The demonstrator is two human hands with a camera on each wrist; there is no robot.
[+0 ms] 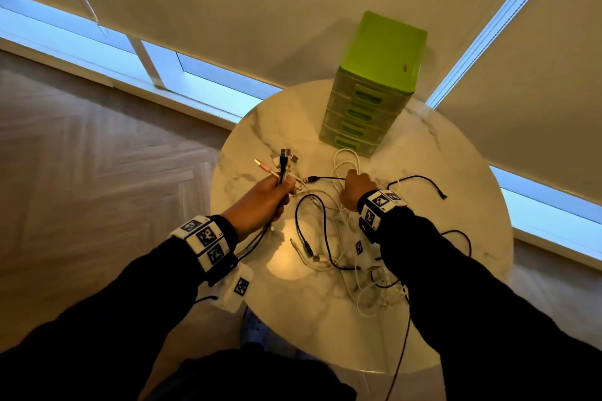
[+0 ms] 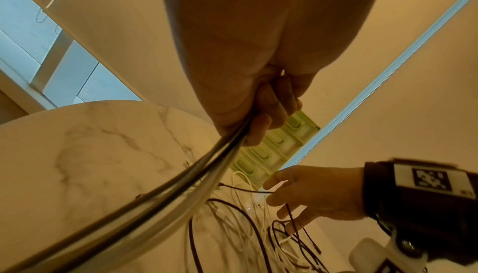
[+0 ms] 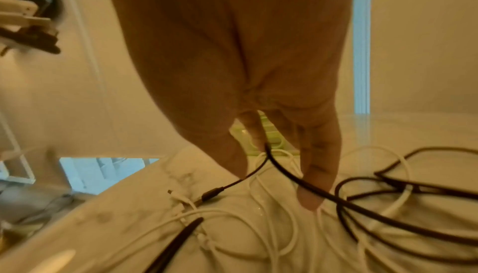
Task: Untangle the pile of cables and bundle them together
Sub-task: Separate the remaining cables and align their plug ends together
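Observation:
My left hand grips a bunch of cable ends, plugs fanning upward above the table's left side; the gathered strands trail down out of my fist. A tangle of white and black cables lies spread over the marble table. My right hand reaches into the tangle and pinches a thin black cable between its fingers; the cable's plug sticks out to the left, just above the table.
A green drawer unit stands at the table's far side, close behind my right hand. A black cable loop lies right of that hand. Wooden floor spreads to the left, with blinds and windows behind.

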